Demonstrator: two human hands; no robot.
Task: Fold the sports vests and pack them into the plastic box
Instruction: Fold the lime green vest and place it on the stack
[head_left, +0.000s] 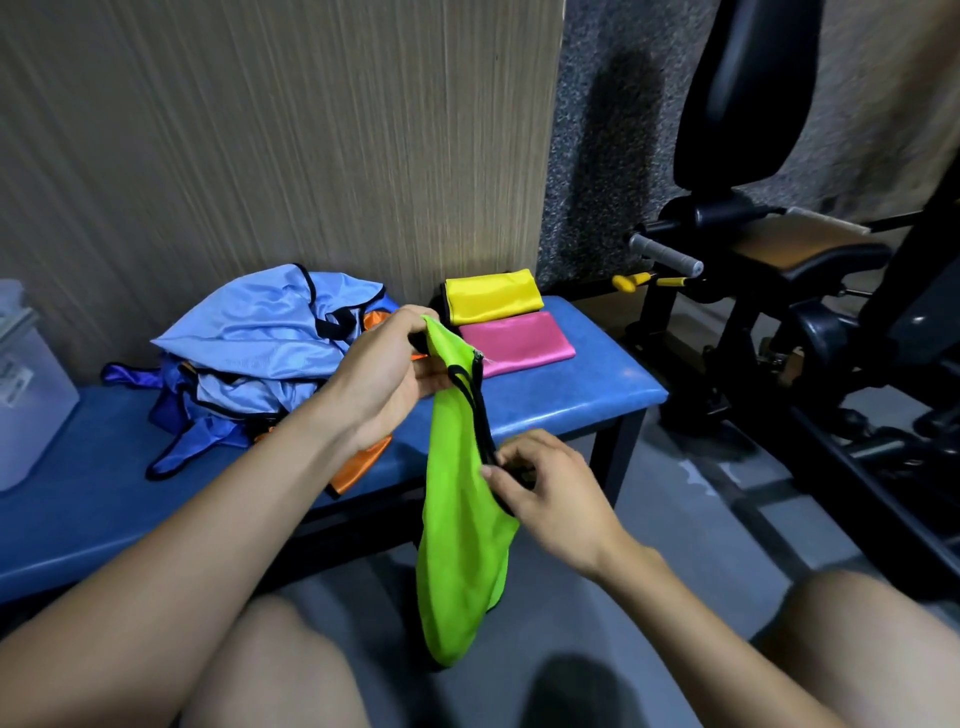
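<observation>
The step in hand is the folding of the green vest (462, 525). It hangs in the air in front of the near edge of the blue surface (587, 400), above the person's knees, and touches neither.

Left hand (387, 382): fingers curled and clamped on the top corner of the green vest, holding it up. Right hand (545, 491): fingers pinched together on the black-trimmed edge of the vest, about midway down its right side. The lower part of the vest hangs loose and gathered, not yet flat.

State of the task, as judged from the layout:
- Two vests appear already folded: a yellow vest (491, 295) at the far right of the surface, against the wall, and a pink vest (517, 343) just near of it, the two touching or nearly so.
- An unfolded pile (260, 353) of blue, purple and orange vests lies on the middle of the surface, left of the folded pair.
- The box (31, 395) stands at the left edge of the view, well apart from the folded vests. Its contents cannot be told.

Next move, as a judgement: the trimmed edges must be brought into line and the fabric pulled taut between both hands before a fold is made. The fabric looks thin and slippery, so a firm pinch at both points is called for.
</observation>
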